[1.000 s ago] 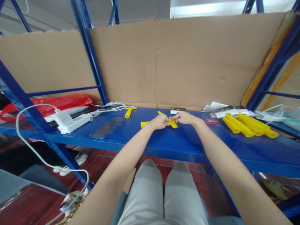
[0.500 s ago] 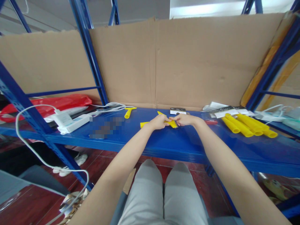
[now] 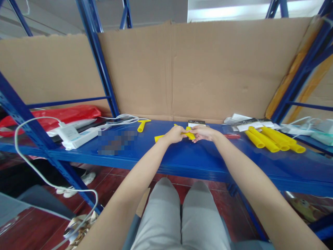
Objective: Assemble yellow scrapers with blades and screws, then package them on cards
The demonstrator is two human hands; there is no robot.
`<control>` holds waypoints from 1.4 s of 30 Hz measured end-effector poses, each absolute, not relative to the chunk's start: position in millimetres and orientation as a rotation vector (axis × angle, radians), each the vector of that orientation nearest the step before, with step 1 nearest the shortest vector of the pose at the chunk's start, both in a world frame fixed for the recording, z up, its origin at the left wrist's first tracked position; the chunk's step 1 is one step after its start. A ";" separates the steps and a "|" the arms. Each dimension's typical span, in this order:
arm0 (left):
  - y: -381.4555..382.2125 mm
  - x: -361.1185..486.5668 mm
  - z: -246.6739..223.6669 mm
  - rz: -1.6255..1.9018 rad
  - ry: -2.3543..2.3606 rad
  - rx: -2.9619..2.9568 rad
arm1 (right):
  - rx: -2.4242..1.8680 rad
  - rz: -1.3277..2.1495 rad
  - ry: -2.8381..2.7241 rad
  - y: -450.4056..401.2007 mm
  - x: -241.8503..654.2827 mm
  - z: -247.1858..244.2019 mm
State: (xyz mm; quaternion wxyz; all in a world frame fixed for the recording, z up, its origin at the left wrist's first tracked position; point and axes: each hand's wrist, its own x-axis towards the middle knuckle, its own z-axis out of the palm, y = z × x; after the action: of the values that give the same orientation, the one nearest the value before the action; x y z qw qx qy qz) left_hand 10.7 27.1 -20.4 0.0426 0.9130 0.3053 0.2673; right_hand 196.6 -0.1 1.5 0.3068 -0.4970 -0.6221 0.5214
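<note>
Over the middle of the blue shelf (image 3: 182,159), my left hand (image 3: 175,134) is closed round a yellow T-shaped tool (image 3: 190,135), whose head points right. My right hand (image 3: 204,133) is at the right side of that head, its fingers bent and partly touching it; what lies between them is too small to make out. A yellow tube (image 3: 158,138) shows just left of my left hand. Behind my right hand lies a black and white card pack (image 3: 196,123).
Several yellow tubes (image 3: 275,139) lie at the right, beside clear packets (image 3: 249,124) and a red item (image 3: 232,136). Another yellow T-shaped piece (image 3: 141,126), white cables (image 3: 127,119) and a power strip (image 3: 82,138) are left. Cardboard (image 3: 208,69) stands behind.
My right hand has turned and its fingers have spread under and around the tool's head. My left hand keeps its hold in nearly the same place.
</note>
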 end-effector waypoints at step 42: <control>-11.1 23.5 -4.4 0.553 1.609 2.971 | -1.293 1.431 -1.518 -0.3 193.1 2.8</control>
State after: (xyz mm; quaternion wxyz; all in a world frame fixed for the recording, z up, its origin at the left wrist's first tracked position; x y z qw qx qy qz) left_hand 23.5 -11.1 -4.4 -0.1406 0.8591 0.4653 0.1599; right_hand 193.1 -0.3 2.8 0.3369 -0.4961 -0.5824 0.5488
